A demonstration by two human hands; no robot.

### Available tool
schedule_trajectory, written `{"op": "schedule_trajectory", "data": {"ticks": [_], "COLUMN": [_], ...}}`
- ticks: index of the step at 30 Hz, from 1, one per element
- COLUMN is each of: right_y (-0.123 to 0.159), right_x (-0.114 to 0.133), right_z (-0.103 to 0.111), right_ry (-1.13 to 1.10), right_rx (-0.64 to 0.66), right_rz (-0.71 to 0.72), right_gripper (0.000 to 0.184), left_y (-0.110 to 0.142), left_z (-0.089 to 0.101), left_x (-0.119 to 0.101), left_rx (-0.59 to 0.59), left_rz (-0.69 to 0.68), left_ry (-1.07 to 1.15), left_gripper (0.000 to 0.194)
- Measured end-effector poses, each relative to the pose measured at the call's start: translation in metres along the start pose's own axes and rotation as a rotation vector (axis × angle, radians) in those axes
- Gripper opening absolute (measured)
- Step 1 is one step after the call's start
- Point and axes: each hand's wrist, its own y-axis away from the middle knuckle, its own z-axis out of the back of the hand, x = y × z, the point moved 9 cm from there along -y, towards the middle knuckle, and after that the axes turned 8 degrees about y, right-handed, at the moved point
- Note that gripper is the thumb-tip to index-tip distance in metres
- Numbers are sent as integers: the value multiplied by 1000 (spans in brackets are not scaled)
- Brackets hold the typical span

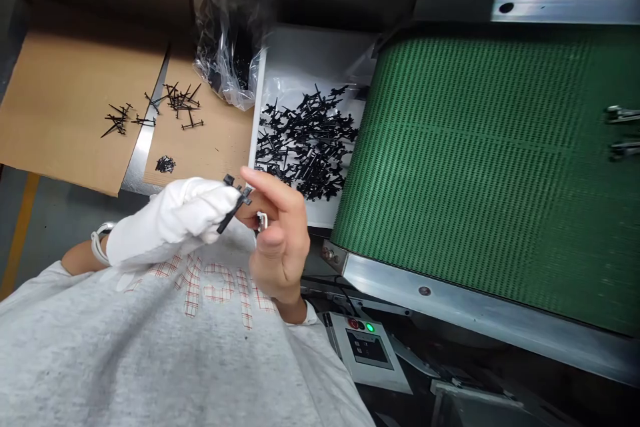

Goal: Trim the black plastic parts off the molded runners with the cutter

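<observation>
My left hand (173,220), in a white glove, pinches a small black plastic part (234,208) with short cross-pieces at its upper end. Close beside that part is my bare right hand (283,233), its index finger stretched toward it and the thumb bent below. Between the right thumb and the curled fingers shows a small shiny metal piece (263,221); its kind is hidden by the hand. Behind both hands, a white tray (320,47) holds a heap of similar black plastic parts (313,140).
Cardboard sheets (65,100) on the left carry small groups of black parts (183,100) and a little pile of black bits (165,164). A clear plastic bag (233,73) stands behind. To the right are a green conveyor belt (450,160) and a control box (367,350).
</observation>
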Motion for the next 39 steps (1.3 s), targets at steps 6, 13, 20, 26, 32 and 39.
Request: {"op": "schedule_trajectory", "data": {"ticks": [6, 13, 20, 26, 32, 39], "right_y": [-3, -6, -6, -6, -4, 3], "right_x": [16, 18, 17, 15, 6, -21], "right_z": [6, 4, 5, 3, 4, -10], "right_ry": [78, 84, 52, -5, -122, -547], "right_rx": [-51, -26, -2, 30, -10, 44], "right_rz": [155, 177, 189, 151, 86, -148], "right_gripper": [43, 44, 41, 38, 38, 38], "left_y": [-3, -5, 0, -2, -1, -3], "left_z": [-5, -11, -14, -9, -5, -8], "left_x": [-10, -20, -26, -17, -15, -19], "left_rx": [63, 86, 165, 161, 85, 74], "left_rz": [-65, -162, -314, -223, -149, -205], "left_ry": [-115, -304, -387, -355, -335, -396], "left_gripper": [20, 29, 31, 35, 30, 35]}}
